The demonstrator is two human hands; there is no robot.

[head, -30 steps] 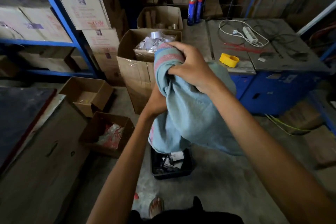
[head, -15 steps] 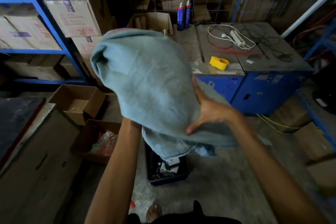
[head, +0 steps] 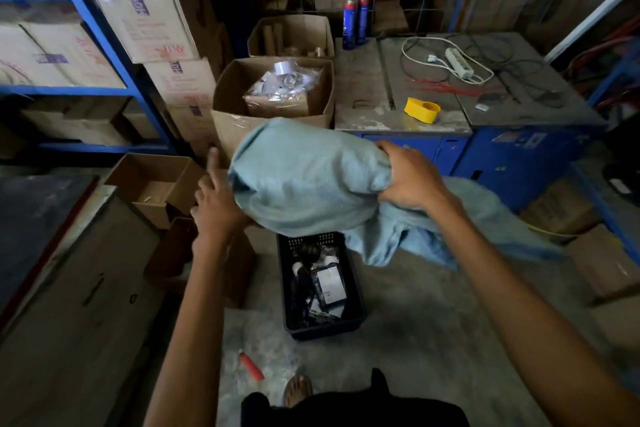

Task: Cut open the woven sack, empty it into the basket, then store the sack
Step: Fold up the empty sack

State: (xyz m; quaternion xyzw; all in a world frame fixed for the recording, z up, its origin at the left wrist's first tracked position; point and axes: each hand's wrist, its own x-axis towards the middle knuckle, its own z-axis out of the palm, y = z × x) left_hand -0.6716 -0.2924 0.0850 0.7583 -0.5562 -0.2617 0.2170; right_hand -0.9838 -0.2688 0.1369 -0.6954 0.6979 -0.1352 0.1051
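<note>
Storeroom floor of bare concrete [head: 433, 322], with blue shelving and cartons to the left and a blue machine with a grey tabletop [head: 363, 94] beyond. Woven sack [head: 311, 180]: pale blue, limp and bunched, held in the air directly above the basket [head: 356, 319]. Right hand [head: 410, 177] has its fingers [head: 389, 151] clenched into the cloth at the bundle's right end; loose fabric trails away below and to the right of them. Left hand [head: 214, 199] lies against the bundle's left side with its fingers [head: 213, 163] spread and released, one raised; whether the palm presses the cloth cannot be told. The basket, below and between both sets of fingers, holds dark packets and white-labelled items. Judgement: cutting and emptying appear done, since the sack hangs slack. Remaining: fold or roll the sack and store it. A red cutter-like object [head: 252, 366] lies on the floor nearer the person than the basket.
</note>
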